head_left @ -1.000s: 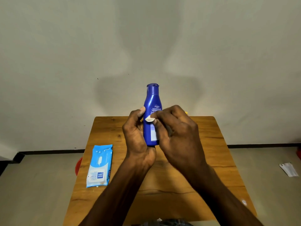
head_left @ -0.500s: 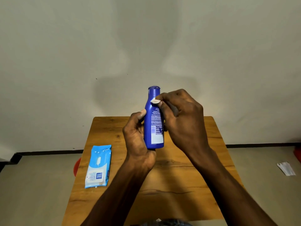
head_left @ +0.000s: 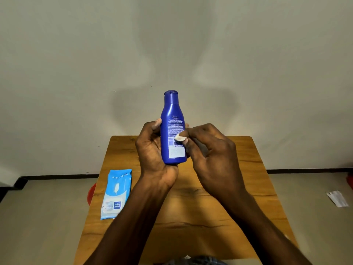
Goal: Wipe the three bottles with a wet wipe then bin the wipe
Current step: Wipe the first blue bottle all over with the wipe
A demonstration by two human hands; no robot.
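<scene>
Head view: left hand (head_left: 152, 150) grips an upright blue bottle (head_left: 172, 129) above a wooden table (head_left: 254, 169); right hand (head_left: 212, 155) pinches a white wipe (head_left: 180, 138) against its label. Left of both hands lies a wipes pack (head_left: 116, 194); pale wall (head_left: 76, 64) beyond

Head-worn camera looks forward and down (wide-angle) at the table (head_left: 248, 169).

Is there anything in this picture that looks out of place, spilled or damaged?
Nothing spilled or damaged. The blue bottle is upright in the left hand, its cap shut, and the right hand presses the wet wipe on its label. Only a scrap of paper lies on the floor at right.
</scene>
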